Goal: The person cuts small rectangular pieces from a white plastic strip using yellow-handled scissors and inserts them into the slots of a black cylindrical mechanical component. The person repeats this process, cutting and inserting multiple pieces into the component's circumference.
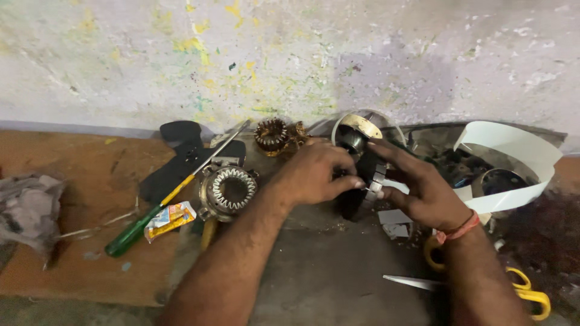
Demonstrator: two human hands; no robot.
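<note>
My left hand point(314, 172) and my right hand point(420, 190) both grip a round dark motor part with a silvery toothed rim point(368, 172), held upright above the floor near the wall. Left fingers press its left face; right fingers wrap its right edge. A metal cap with a brass plate point(356, 130) sits on top of it. A red thread band point(460, 229) circles my right wrist.
A stator ring with slots point(228, 190), a copper-wound coil point(272, 134), a green-handled screwdriver point(151, 214), a small packet point(169, 218), a black fan blade point(184, 157), white fan blades point(507, 163), yellow-handled scissors point(519, 288), a grey rag point(27, 208).
</note>
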